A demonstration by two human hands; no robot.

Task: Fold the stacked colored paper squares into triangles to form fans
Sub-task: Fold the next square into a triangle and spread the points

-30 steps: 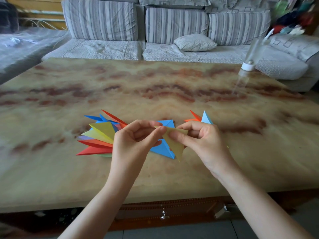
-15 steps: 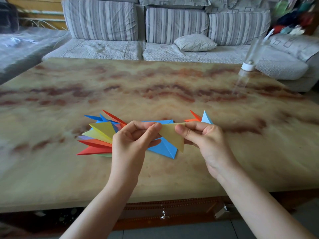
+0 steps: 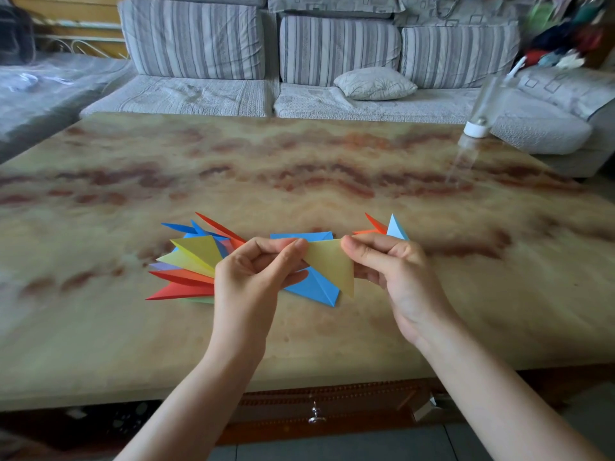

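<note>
So rn the yellow triangle (image 3: 332, 261) is held up just above the table (image 3: 299, 168) w/ both hands on it. Left hand (image 3: 253, 271) has thumb + index fingers (image 3: 293, 247) pinched on its left corner, right hand (image 3: 392, 267) pinches the top right corner the same way, and the triangle's point hangs down toward me. Behind/under it a blue folded piece (image 3: 312, 287) lies flat on the table. The big multicolor fan (image 3: 193, 261) (red, yellow, blue, orange) is spread just to the left, and a smaller bunch of orange + light blue points (image 3: 386, 227) pokes out behind the right hand. Looks to me like the crease is being sharpened or checked before it joins a fan, can't say which tbh. What could go wrong imo: it's thin paper held by two corners only, so pulling the hands apart too hard could tear it or warp the fold. If the layers slip btwn the fingers, the edges go misaligned = wonky triangle. Also the left hand overlaps the fan's right end in this view, so a careless drop of that arm could knock the spread out of shape. Clear bottle (image 3: 479, 108) is well apart at the far right, no worry there.
</note>
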